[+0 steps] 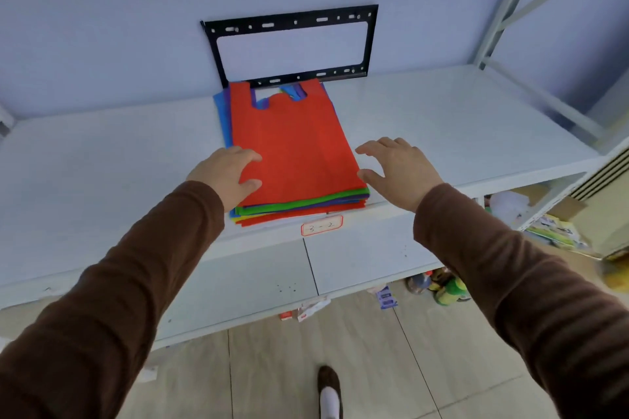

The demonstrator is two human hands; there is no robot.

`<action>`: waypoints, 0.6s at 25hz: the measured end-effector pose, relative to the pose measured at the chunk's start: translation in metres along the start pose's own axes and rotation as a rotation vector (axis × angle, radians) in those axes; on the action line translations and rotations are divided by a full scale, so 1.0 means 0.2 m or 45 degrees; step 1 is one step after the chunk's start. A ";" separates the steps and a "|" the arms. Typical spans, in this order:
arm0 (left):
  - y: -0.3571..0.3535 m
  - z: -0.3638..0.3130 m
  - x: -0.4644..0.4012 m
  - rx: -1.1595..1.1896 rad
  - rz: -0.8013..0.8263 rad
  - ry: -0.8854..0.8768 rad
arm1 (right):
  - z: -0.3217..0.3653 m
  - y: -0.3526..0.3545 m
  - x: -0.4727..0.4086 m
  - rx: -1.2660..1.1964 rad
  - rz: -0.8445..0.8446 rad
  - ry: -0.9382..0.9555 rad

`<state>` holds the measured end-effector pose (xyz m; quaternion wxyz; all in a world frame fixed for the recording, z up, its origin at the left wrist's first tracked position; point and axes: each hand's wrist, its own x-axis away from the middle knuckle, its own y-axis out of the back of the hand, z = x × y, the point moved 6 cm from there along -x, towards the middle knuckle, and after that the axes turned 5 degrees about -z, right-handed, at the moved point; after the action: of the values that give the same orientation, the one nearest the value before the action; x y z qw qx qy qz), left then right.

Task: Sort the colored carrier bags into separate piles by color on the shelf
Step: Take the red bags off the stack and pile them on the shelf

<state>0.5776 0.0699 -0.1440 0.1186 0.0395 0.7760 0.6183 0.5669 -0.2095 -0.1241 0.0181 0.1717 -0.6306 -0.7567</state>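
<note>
Nearest, the left hand [227,177] rests with fingers spread and released on the near left corner of the red bag [292,143]; the right hand [398,170] hovers open just right of the stack [299,206], grasping nothing. The stack lies whole at the shelf's [102,163] near edge, green, blue and yellow edges showing under red; no separate piles exist, so sorting seems unstarted.

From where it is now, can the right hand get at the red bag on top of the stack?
Probably yes. The right hand hangs open beside the right edge of the red bag, which lies uncovered on top of the stack. Nothing stands between them. The left hand rests on the bag's left edge only.
</note>
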 end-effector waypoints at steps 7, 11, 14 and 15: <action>-0.05 0.16 -0.33 0.036 -0.039 0.090 | -0.13 -0.19 -0.36 -0.071 0.047 0.032; -0.09 0.33 -0.44 0.041 -0.013 0.172 | -0.12 -0.27 -0.53 -0.110 0.081 0.044; -0.10 0.46 -0.56 0.057 0.001 0.214 | -0.12 -0.31 -0.63 -0.122 0.075 0.024; -0.11 0.49 -0.60 0.062 0.005 0.223 | -0.12 -0.32 -0.65 -0.114 0.067 0.006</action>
<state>0.7184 0.1329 -0.1688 0.0482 -0.0103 0.7980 0.6006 0.7082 -0.1879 -0.1577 0.0471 0.1557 -0.6003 -0.7831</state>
